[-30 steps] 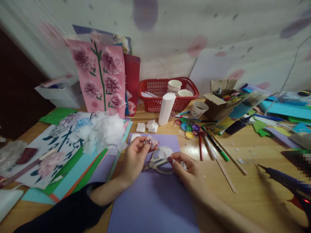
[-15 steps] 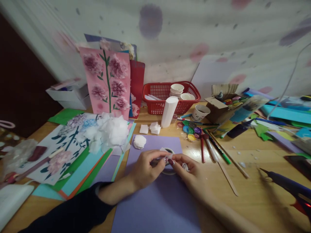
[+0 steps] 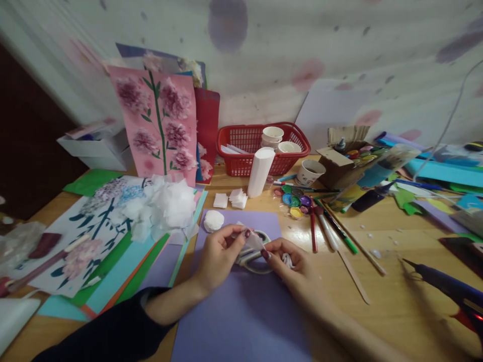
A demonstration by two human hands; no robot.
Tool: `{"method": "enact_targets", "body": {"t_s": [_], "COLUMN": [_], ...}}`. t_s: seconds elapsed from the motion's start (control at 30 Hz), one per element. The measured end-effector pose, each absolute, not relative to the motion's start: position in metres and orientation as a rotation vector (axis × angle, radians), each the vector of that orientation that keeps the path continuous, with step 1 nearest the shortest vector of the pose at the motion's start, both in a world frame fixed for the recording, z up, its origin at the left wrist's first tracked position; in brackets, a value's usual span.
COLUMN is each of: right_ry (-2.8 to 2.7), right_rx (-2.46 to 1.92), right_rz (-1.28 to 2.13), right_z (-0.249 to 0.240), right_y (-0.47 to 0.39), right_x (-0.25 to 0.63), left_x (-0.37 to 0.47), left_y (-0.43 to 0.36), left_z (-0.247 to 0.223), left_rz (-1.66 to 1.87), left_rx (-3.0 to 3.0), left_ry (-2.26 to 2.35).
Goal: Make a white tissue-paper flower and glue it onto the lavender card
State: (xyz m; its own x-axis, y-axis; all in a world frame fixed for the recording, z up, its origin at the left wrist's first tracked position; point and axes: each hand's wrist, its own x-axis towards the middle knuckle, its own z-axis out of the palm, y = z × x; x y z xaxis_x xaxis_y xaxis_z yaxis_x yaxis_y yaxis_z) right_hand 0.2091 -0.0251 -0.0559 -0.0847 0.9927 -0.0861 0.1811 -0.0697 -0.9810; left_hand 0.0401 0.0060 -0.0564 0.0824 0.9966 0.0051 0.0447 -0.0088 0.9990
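Note:
Between my two hands a small white piece of tissue paper is stretched. My left hand pinches its left end with thumb and fingers. At the other end, my right hand pinches it too, and a crumpled white wad is tucked in its curled fingers. Right below the hands, scissors with pale handles lie on a purple sheet, partly covered by the fingers. A white tissue ball rests on the sheet's upper left. Small stacks of tissue squares lie just behind the sheet.
A white roll stands before a red basket of cups. Paint pots, brushes and a wooden stick lie to the right. A glue gun is at far right. Fluffy tissue heaps on coloured papers at left.
My left hand has moved slightly left, away from my right hand, so the tissue piece now shows stretched between them. The view has shifted slightly.

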Motion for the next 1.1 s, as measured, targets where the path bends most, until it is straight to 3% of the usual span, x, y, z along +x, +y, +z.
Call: {"method": "enact_targets", "body": {"t_s": [0.7,1.1], "right_ry": [-1.143,-1.227], "right_rx": [-1.357,-1.257], "right_rz": [1.394,1.408], "right_z": [-0.059,-0.055], "right_y": [-0.025,-0.028], "right_x": [0.211,0.210], "left_x": [0.033,0.035], "left_y": [0.007,-0.005], "left_z": [-0.055,-0.055], "left_rz": [1.426,1.201], "left_rx": [1.318,2.039], "left_ry": [1.221,1.101]}}
